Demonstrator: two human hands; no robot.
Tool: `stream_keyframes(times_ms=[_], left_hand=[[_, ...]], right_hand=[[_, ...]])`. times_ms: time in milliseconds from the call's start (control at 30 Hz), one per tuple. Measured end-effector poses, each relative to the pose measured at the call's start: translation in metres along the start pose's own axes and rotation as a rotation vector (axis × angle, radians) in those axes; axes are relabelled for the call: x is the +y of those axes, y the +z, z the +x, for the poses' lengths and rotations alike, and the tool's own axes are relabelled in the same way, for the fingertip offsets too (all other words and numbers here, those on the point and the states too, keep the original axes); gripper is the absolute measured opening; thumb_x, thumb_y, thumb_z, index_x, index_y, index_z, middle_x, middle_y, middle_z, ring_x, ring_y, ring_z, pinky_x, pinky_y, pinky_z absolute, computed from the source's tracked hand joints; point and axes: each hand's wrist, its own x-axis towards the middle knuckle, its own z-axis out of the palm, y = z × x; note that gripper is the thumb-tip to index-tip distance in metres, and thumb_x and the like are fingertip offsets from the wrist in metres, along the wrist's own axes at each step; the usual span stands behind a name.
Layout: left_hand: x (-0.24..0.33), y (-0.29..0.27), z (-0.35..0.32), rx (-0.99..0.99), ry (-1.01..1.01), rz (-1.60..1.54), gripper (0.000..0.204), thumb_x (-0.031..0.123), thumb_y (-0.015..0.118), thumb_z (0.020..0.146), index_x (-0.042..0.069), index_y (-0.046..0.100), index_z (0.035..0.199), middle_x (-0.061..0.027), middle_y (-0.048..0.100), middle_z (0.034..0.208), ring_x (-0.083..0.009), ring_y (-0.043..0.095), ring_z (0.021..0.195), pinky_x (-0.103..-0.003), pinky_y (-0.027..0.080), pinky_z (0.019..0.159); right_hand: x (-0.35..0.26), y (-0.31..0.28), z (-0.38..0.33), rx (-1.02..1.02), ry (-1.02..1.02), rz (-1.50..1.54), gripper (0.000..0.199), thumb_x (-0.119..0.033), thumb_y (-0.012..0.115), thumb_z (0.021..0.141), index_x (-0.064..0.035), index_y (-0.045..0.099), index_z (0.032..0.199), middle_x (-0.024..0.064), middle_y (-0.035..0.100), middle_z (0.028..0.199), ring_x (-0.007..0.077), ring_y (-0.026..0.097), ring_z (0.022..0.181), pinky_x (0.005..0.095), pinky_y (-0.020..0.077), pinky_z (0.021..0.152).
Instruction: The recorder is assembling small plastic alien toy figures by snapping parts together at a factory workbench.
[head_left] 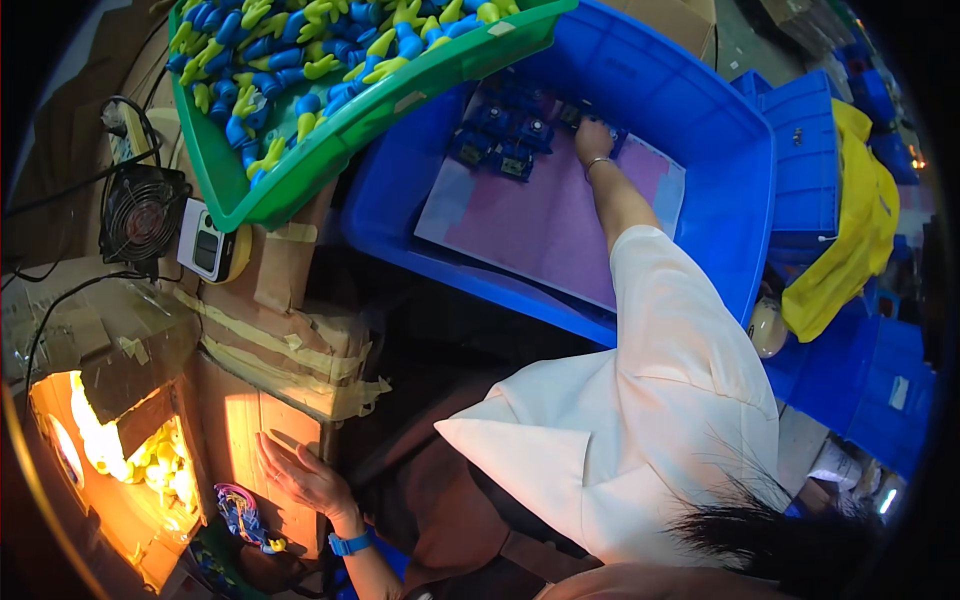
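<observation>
My right hand point(594, 144) reaches far into a big blue bin point(735, 190). Its fingers are bent down over a dark blue plastic part point(572, 116) with a small metallic piece in it; the fingertips are partly hidden. Several similar blue parts point(497, 130) stand in a group just left of it, on a pink and white sheet point(530, 220) inside the bin. My left hand point(308, 483), below a blue wristband, has its fingers stretched out beside a lit cardboard panel point(275, 420). Nothing shows in that hand. Near it lies a bundle of coloured wires with blue pieces point(245, 517).
A green tray point(400, 105) full of blue and yellow-green toy pieces point(290, 60) overhangs the bin's left side. At left are a small fan point(143, 212), a white device point(205, 245) and a glowing cardboard box point(110, 400) with yellow pieces. A yellow cloth point(840, 240) hangs at right.
</observation>
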Motion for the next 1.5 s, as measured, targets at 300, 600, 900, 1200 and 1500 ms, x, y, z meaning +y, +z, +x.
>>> stream_keyframes(times_ms=[300,600,900,1200,1500], left_hand=[[0.002,-0.006,0.001,-0.002,-0.038,0.045,0.052,0.034,0.043,0.100,0.000,0.041,0.139,-0.0214,0.048,0.137,-0.0390,0.045,0.125,-0.048,0.032,0.105],[-0.004,-0.008,-0.006,0.036,-0.067,-0.097,0.055,0.020,0.061,0.089,0.001,0.044,0.137,-0.0199,0.049,0.136,-0.0374,0.045,0.125,-0.045,0.035,0.106],[-0.054,-0.054,-0.020,0.407,-0.321,-1.085,0.041,0.012,0.044,0.100,-0.003,0.042,0.138,-0.0141,0.049,0.138,-0.0235,0.046,0.128,-0.036,0.033,0.107],[-0.100,-0.076,-0.058,0.087,-0.160,-0.758,0.080,0.000,0.069,0.072,0.004,0.033,0.144,-0.0200,0.036,0.145,-0.0367,0.036,0.133,-0.043,0.031,0.110],[-0.124,-0.083,0.000,-0.172,0.134,0.039,0.087,0.009,0.077,0.060,-0.001,0.040,0.138,-0.0209,0.043,0.141,-0.0338,0.031,0.138,-0.050,0.017,0.117]], right_hand=[[0.069,-0.024,-0.065,0.287,-0.039,0.447,0.023,-0.018,0.066,0.073,-0.0034,0.068,0.091,0.0200,0.068,0.087,0.0393,0.065,0.087,0.0453,0.0505,0.077],[-0.057,-0.288,-0.204,0.044,-0.854,0.990,0.037,0.011,0.062,0.067,-0.0008,0.066,0.101,0.0105,0.066,0.104,0.0205,0.065,0.093,0.0321,0.0533,0.077],[-0.380,-0.375,-0.357,-0.369,-2.577,0.785,0.019,-0.003,0.065,0.075,0.0000,0.061,0.093,0.0121,0.062,0.106,0.0312,0.058,0.098,0.0373,0.0519,0.078],[-0.470,-0.361,-0.413,-0.342,-2.797,0.507,0.016,-0.002,0.066,0.071,-0.0084,0.067,0.086,0.0059,0.064,0.118,0.0306,0.055,0.117,0.0386,0.0528,0.085],[-0.391,-0.356,-0.428,-0.307,-2.138,0.643,0.091,-0.032,0.088,0.056,-0.0025,0.047,0.131,0.0170,0.051,0.128,0.0371,0.047,0.121,0.0440,0.0361,0.105]])
